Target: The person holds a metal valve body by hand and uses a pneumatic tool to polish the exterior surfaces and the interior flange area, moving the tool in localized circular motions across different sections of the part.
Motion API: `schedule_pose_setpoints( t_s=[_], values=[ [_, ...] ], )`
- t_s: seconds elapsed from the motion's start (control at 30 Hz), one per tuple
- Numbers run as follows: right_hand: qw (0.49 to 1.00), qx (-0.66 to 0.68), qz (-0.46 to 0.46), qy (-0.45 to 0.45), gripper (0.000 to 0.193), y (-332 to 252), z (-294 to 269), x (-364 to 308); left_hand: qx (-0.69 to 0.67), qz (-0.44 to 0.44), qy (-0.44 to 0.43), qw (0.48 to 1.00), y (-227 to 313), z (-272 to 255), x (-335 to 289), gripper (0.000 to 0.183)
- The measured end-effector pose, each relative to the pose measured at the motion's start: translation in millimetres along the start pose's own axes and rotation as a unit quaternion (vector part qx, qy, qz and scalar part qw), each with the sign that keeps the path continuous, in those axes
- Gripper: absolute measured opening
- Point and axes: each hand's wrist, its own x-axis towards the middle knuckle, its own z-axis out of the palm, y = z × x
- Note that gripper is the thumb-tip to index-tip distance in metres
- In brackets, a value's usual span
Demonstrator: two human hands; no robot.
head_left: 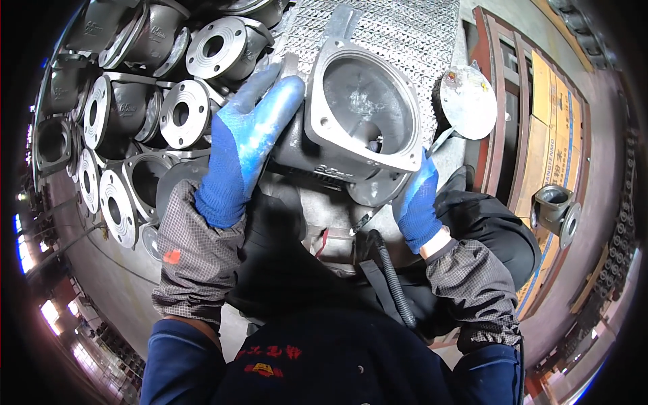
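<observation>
A grey cast-iron valve body [361, 91] with a wide round opening and flanged ends is between my hands, its opening tilted up toward me. My left hand [246, 138], in a blue coated glove, grips the flange at its left end, with the thumb along the side of the casting. On the lower right, my right hand [418, 202], also gloved in blue, holds the other end flange; most of its fingers are hidden behind the metal. Beneath and beyond the casting lies a patterned metal work surface [418, 34].
Stacked flanged castings [128, 111] crowd the left side. A round metal disc [469, 101] on a stand is right of the work surface. Farther right are a reddish-brown metal frame [496, 101], yellow cardboard [550, 135] and a single casting [555, 202]. A black corrugated hose [395, 283] runs near my lap.
</observation>
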Motion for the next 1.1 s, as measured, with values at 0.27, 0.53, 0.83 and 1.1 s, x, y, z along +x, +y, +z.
schedule_pose_setpoints(
  t_s=[0.27, 0.53, 0.83, 1.1],
  values=[
    [0.985, -0.142, -0.053, -0.082, 0.032, 22, -21, -12, 0.068, -0.075, 0.032, 0.994, 20, 1, -20, 0.066],
    [0.985, -0.148, -0.015, -0.093, 0.03, 28, -39, -9, 0.113, 0.013, 0.025, 0.993, 10, 5, -35, 0.067],
    [0.972, -0.2, -0.032, -0.117, 0.026, 29, -47, -8, 0.12, 0.039, 0.033, 0.991, 7, 8, -49, 0.065],
    [0.99, -0.116, 0.064, -0.055, 0.028, 24, -46, -29, 0.312, 0.228, 0.007, 0.922, -7, 1, -84, 0.075]
  ],
)
